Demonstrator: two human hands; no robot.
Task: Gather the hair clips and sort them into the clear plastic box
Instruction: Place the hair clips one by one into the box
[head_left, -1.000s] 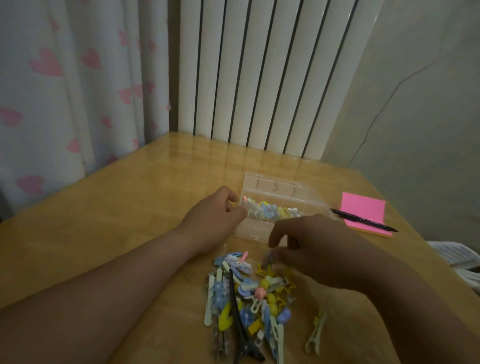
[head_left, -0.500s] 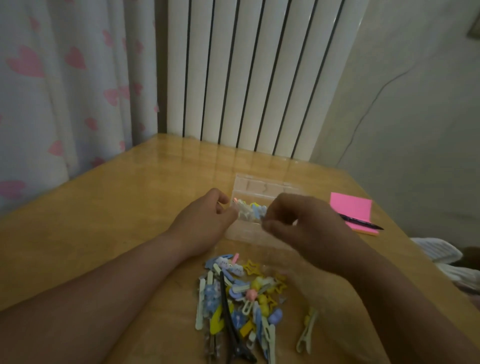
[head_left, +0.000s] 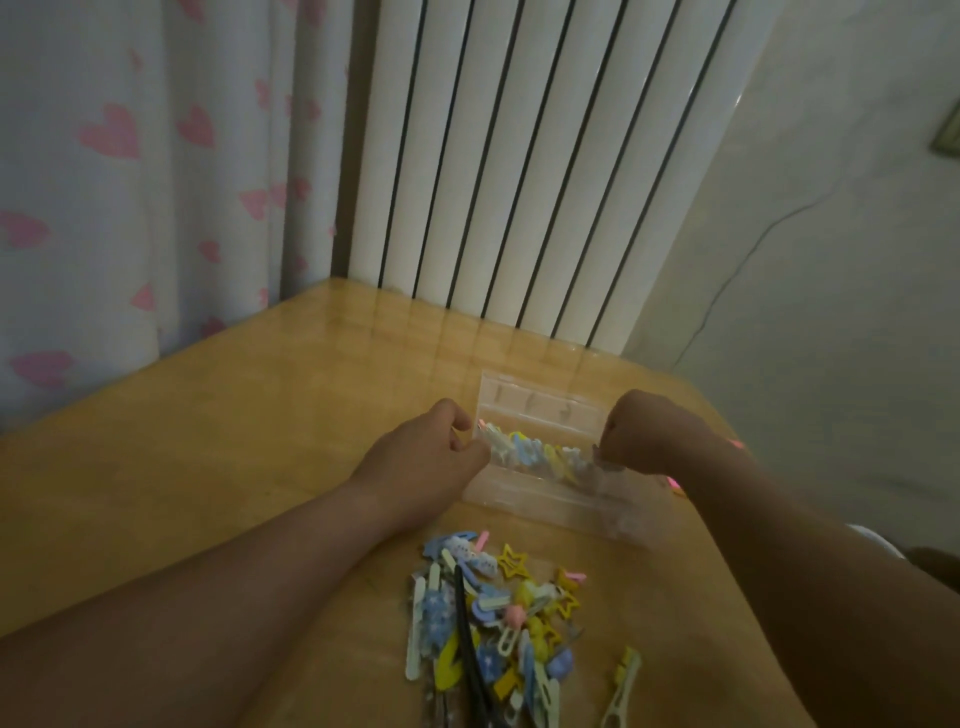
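The clear plastic box (head_left: 535, 402) lies open on the table (head_left: 234, 441), toward the far right edge. A row of pastel hair clips (head_left: 540, 454) runs across the middle of the box from its left end to its right end.

The left hand (head_left: 431, 460) is at the left end of the box. Its grip is narrow, with thumb and forefinger pinching that end beside the first clip in the row.

The right hand (head_left: 649, 439) is at the right end of the row with its fingers curled tight. Blur hides the fingertips, so it cannot be told whether this grip holds a clip.

The loose pile of hair clips (head_left: 498, 618) lies closer to the near edge, apart from the box. A long black clip (head_left: 470, 644) lies across the pile. A single yellow-green clip (head_left: 623, 686) lies just right of it.
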